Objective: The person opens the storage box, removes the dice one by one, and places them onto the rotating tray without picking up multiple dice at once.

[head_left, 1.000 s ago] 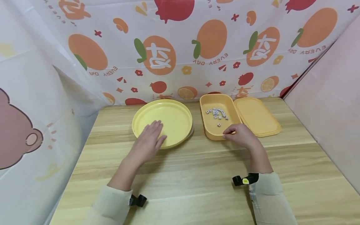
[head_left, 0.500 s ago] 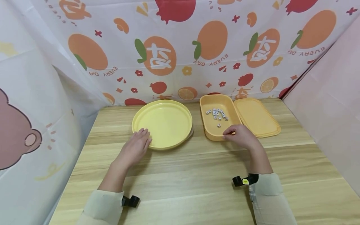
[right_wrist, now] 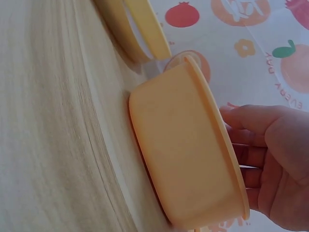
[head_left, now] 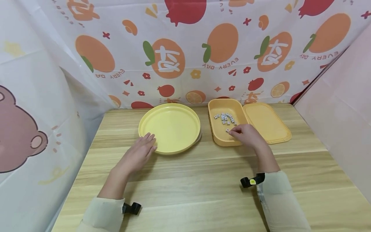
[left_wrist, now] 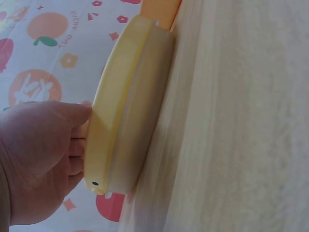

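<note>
My left hand (head_left: 139, 149) lies over the near-left rim of a round yellow tray (head_left: 176, 129), fingers fairly straight. In the left wrist view, the tray's side (left_wrist: 108, 116) stands beside the fingers. My right hand (head_left: 246, 135) reaches over the near end of an orange rectangular box (head_left: 221, 142). Its thumb and fingertips come right up to a single small white cube with dark marks (head_left: 227, 130) on the box floor. Farther back in the box lie several more such cubes (head_left: 224, 118). The box wall (right_wrist: 183, 150) hides the fingertips in the right wrist view.
An orange lid (head_left: 269, 124) lies flat against the right side of the box. Behind everything hangs a fruit-print curtain (head_left: 194, 48), with pale cloth (head_left: 342, 106) to the right. The wooden table (head_left: 185, 190) stretches toward me.
My left hand has drawn back from the tray's inside to its near-left rim. My right hand has moved from the box's near rim inward, down to the lone cube.
</note>
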Tool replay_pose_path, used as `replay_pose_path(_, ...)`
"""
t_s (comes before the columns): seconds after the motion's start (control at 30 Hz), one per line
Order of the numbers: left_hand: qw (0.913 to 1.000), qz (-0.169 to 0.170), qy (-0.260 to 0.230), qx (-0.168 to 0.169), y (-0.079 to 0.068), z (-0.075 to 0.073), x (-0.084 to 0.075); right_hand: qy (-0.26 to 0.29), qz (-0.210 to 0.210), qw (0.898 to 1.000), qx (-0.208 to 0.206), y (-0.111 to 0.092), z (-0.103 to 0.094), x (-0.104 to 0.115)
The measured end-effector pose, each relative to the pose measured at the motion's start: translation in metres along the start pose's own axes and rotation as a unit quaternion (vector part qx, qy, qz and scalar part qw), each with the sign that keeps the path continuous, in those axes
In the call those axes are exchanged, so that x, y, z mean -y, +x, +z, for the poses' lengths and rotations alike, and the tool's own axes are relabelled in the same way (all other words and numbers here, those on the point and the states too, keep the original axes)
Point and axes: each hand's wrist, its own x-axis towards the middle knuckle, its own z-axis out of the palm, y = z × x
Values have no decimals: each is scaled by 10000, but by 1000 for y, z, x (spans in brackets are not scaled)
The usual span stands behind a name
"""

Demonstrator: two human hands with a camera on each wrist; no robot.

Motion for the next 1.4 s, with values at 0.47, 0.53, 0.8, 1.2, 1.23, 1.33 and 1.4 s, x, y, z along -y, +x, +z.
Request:
replay_pose_path(0.47,9998,195,1,-88,-3,5,-3,-1125,47,9932,300,38,7,0)
replay_pose_path(0.53,9998,190,-7,-107,-3,7,-3,-1180,78,9924,334,43,10,-2)
replay_pose_path(0.8,9996,220,15,-200,-6,11,-1,-1338,306,9899,366,52,17,-4)
replay_pose_path(1.2,9994,241,-61,-229,-6,9,1,-1099,251,9936,-7,54,22,1)
replay_pose_path(1.23,9994,255,-48,-242,-6,9,1,-996,207,9947,-131,54,22,2)
replay_pose_path(1.33,9993,274,-33,-261,-5,8,0,-614,-80,9963,-592,53,24,11)
replay_pose_path(1.4,9993,271,-48,-258,-5,7,0,-345,-350,9945,-921,52,25,20)
